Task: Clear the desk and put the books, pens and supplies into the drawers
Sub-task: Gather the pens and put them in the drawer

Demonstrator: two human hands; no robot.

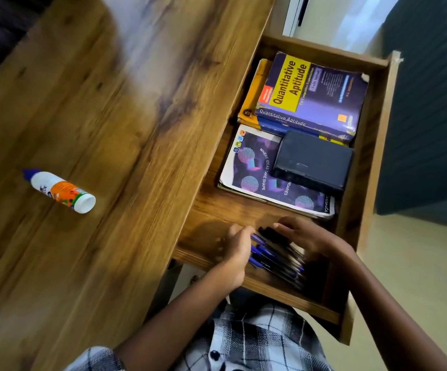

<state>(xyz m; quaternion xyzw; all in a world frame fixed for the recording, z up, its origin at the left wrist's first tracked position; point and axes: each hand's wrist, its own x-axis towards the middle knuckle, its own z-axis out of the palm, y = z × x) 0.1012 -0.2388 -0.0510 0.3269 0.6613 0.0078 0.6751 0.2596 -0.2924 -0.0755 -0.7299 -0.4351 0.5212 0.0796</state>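
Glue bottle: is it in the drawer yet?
No, the glue bottle lies on its side on the desk top, apart from the open drawer, where both hands are at the pens.
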